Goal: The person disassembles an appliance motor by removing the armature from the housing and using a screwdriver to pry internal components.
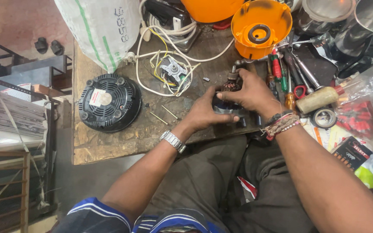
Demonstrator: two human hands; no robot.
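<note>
Atop cluttered wooden workbench [109,144], motor [229,92]

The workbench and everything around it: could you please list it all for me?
Motor part: one, copper and grey, gripped by both hands.
Vented round base: one, black, bench left.
Wired motor plate: one, white and yellow leads, bench centre.
Orange housing: one, bench top.
Screwdrivers: several, red, green, orange, right of hands.
Mallet: one, wooden, right.
Tape roll: one, black, right.
Sack: one, white, top left.
Left hand: wristwatch.
Right hand: thread bracelets.
</note>
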